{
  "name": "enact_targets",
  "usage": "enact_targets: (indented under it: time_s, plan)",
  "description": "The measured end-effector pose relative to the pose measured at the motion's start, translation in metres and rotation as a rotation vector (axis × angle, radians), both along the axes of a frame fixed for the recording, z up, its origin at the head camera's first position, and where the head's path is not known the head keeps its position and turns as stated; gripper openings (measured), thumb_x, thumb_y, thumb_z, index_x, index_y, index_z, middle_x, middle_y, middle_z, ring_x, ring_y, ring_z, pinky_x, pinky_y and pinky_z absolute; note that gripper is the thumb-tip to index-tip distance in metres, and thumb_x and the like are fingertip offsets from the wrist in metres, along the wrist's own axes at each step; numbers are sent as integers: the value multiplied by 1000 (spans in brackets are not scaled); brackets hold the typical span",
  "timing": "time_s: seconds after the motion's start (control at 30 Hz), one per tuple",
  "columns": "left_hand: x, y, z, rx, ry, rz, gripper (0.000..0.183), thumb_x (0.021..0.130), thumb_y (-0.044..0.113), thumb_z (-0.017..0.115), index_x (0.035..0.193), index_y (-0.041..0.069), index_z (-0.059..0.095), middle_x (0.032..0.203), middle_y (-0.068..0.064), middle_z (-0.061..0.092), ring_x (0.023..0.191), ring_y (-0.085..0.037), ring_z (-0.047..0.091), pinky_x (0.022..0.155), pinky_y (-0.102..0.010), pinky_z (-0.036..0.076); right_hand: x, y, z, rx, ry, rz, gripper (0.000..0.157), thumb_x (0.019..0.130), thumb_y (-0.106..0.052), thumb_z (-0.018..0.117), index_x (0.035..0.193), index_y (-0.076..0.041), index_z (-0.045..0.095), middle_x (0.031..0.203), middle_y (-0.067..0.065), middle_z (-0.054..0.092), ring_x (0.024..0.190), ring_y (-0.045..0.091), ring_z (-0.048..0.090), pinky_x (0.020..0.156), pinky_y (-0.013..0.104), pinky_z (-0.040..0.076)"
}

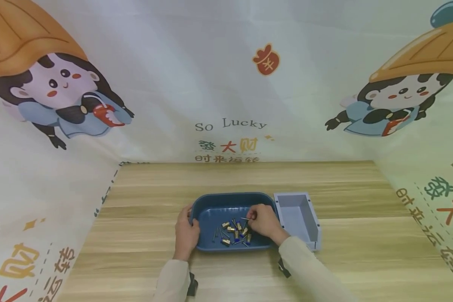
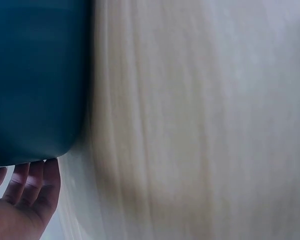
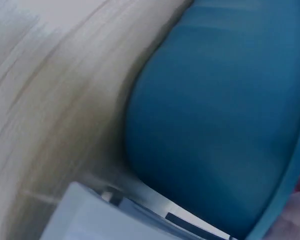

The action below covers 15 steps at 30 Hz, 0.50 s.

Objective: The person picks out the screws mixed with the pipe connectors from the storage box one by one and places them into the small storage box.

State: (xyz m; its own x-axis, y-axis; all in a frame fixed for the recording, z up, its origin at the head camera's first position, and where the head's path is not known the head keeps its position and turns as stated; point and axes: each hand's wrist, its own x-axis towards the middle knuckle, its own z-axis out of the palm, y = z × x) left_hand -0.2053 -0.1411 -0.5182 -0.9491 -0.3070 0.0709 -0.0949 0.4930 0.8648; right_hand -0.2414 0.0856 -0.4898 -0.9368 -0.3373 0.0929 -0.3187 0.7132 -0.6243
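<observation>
A blue plastic tray stands on the table, holding several brass fittings with blue ends and several thin screws. My left hand grips the tray's left end, thumb at the rim and fingers on the outer wall; in the left wrist view the fingers of this hand touch the blue wall. Inside the tray's right part, my right hand pinches a thin screw above the pile. Only a sliver of that hand shows past the rim in the right wrist view.
A light grey open bin stands against the tray's right end, partly behind my right wrist. The wood-patterned table meets printed cloth walls at the back and both sides.
</observation>
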Motion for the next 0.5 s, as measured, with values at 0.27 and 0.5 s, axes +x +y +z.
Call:
enact_targets:
  time_s: [0.27, 0.5]
  plan:
    - [-3, -1, -3, -17, 2, -13, 45, 84, -1, 44, 129, 0, 40, 108, -18, 52, 94, -27, 51, 79, -42, 45, 1, 3, 13, -32, 22, 11, 7, 67, 1, 62, 71, -5, 64, 61, -4, 52, 56, 8, 46, 53, 22, 41]
    - [-1, 0, -2, -17, 5, -1, 44, 84, -2, 45, 128, 0, 41, 108, -18, 52, 94, -28, 51, 79, -43, 45, 0, 11, 20, -87, 63, 18, 8, 66, 1, 63, 72, -4, 64, 63, -3, 55, 57, 7, 47, 56, 21, 42]
